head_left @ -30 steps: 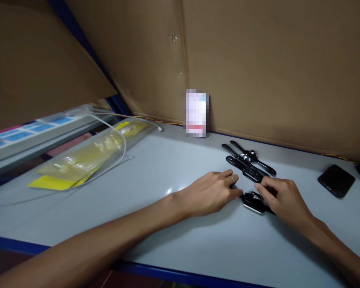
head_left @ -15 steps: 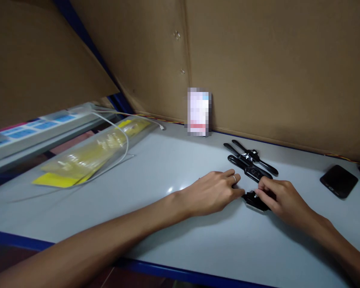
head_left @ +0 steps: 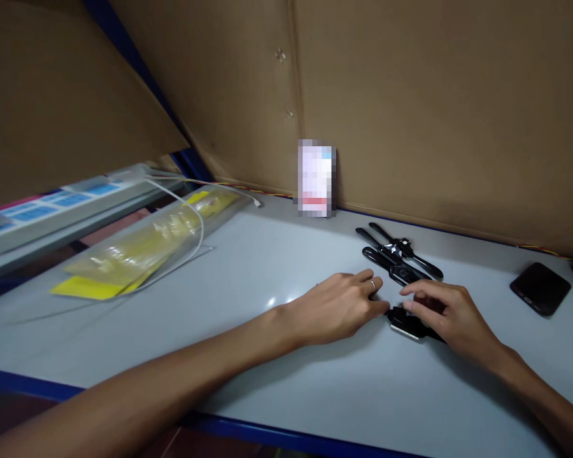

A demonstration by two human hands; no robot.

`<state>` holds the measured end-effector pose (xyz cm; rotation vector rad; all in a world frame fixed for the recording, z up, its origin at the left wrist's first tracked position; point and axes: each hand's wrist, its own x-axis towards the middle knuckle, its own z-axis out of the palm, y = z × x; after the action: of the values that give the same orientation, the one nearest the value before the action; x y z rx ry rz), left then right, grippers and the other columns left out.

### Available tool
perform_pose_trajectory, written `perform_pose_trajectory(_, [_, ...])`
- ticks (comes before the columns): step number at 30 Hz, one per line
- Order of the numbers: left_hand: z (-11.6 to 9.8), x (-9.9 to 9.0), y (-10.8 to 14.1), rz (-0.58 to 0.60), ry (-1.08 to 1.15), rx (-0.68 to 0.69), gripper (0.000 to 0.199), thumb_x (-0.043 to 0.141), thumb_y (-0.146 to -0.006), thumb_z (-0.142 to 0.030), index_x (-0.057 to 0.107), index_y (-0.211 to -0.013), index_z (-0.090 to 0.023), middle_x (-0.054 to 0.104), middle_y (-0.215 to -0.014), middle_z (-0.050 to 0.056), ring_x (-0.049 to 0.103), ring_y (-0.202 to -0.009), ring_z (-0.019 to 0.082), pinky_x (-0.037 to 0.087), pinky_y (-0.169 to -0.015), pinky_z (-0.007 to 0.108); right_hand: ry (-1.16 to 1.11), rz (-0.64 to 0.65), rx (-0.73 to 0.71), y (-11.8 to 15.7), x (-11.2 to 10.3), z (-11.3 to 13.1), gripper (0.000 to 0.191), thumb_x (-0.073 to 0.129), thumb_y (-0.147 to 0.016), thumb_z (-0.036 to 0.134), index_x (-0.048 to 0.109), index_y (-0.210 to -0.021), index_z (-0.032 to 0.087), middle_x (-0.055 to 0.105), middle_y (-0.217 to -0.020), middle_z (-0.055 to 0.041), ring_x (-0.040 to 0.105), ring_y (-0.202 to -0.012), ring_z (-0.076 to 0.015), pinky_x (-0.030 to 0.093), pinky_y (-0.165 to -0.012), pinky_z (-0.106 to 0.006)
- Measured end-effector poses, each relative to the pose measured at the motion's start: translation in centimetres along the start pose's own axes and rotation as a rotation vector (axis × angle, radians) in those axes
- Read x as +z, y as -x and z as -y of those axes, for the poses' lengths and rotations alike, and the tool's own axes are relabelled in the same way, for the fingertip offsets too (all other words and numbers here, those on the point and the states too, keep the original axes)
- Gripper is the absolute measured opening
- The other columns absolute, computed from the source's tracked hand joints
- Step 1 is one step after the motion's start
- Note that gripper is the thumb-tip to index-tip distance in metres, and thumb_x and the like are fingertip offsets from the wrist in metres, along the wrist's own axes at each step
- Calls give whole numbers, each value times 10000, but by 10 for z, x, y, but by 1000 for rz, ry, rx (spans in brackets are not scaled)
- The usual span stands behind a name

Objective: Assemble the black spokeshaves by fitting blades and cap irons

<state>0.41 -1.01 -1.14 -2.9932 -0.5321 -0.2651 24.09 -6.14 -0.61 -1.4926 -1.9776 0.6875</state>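
Note:
A black spokeshave (head_left: 409, 324) with a pale blade edge lies on the table between my hands. My left hand (head_left: 340, 306), with a ring on one finger, is closed at its left end; the handle there is mostly hidden. Over the middle and right side of the tool is my right hand (head_left: 451, 310), its thumb and forefinger slightly apart beside the adjusting screws. The right handle is partly covered by this hand. Just behind, several more black spokeshaves (head_left: 395, 249) lie close together at a slant.
To the right lies a black phone (head_left: 540, 288). A blurred bright screen (head_left: 316, 178) leans against the cardboard wall (head_left: 434, 114). On the left are a clear plastic bag with yellow sheets (head_left: 143, 245), a white cable (head_left: 202, 222) and a power strip (head_left: 67, 200).
My right thumb and forefinger have parted from their pinch at the spokeshave's screw. The spokeshave's blade edge is tilted a little differently. My left hand has stayed in place.

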Motion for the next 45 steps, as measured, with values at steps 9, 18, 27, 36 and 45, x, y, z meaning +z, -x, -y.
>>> perform_pose_trajectory(9, [-1, -2, -1, 1, 3, 9, 230, 577, -918, -60, 696, -1063, -194, 617, -904, 57, 583, -847, 210, 392, -546, 320, -96, 166, -57, -3, -5, -2, 183, 632, -906, 296, 801, -881, 231, 706, -768, -34, 606, -680, -164, 438, -623, -301])
perform_pose_trajectory(18, [-1, -2, -2, 9, 1, 3, 222, 579, -922, -67, 698, -1057, -197, 617, -908, 61, 580, -844, 212, 386, -552, 322, 6, 82, 52, 1, -3, -5, 264, 601, -904, 325, 572, -671, 205, 550, -599, 21, 449, -569, -127, 344, -554, -282])
perform_pose_trajectory(27, [-1, -1, 0, 10, 13, 5, 197, 577, -942, -91, 693, -1061, -198, 627, -926, 57, 575, -859, 210, 391, -563, 329, 145, 61, -198, 7, 1, 3, 454, 525, -1005, 314, 508, -567, 196, 442, -551, 40, 374, -517, -104, 304, -534, -281])
perform_pose_trajectory(36, [0, -1, 0, -20, 8, 15, 209, 578, -932, -81, 693, -1064, -196, 625, -906, 59, 574, -849, 209, 404, -567, 311, 130, 39, -200, 8, 0, -3, 504, 535, -1007, 343, 524, -526, 193, 436, -520, 45, 355, -494, -101, 299, -509, -279])
perform_pose_trajectory(45, [0, 1, 1, -20, 10, 15, 198, 579, -936, -86, 696, -1056, -192, 638, -920, 68, 572, -852, 208, 402, -570, 305, 161, 9, -265, 5, -1, -1, 531, 531, -1007, 330, 453, -499, 196, 344, -517, 55, 286, -492, -103, 260, -493, -288])
